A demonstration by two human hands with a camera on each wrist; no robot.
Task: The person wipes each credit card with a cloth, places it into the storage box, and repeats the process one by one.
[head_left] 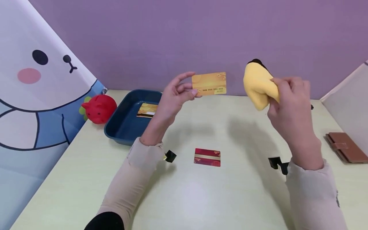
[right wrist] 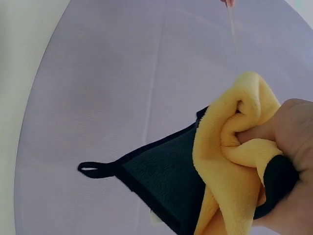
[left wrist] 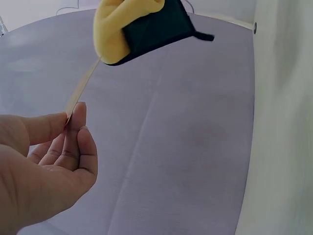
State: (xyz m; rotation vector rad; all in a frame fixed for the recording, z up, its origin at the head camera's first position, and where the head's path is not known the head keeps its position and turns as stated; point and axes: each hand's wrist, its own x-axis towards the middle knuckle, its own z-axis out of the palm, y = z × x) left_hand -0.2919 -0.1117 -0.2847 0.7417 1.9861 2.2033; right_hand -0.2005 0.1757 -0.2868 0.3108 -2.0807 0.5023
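My left hand (head_left: 175, 95) pinches a gold bank card (head_left: 209, 83) by its left edge and holds it up above the table, its numbered face toward the head camera. Seen from the left wrist, the same card (left wrist: 80, 90) is nearly edge-on between thumb and fingers. To the right, my right hand (head_left: 294, 111) grips a bunched yellow cloth (head_left: 258, 84) in the air, apart from the card. In the right wrist view the cloth (right wrist: 220, 166) shows a dark side and a small hanging loop. A red card (head_left: 207, 157) lies flat on the table below.
A dark blue tray (head_left: 115, 135) at the left holds another gold card (head_left: 147, 110). Beside it sits a red piggy bank (head_left: 100, 109). A brown wallet (head_left: 349, 147) lies at the right. Black tape pieces (head_left: 171, 156) mark the table (head_left: 195, 201).
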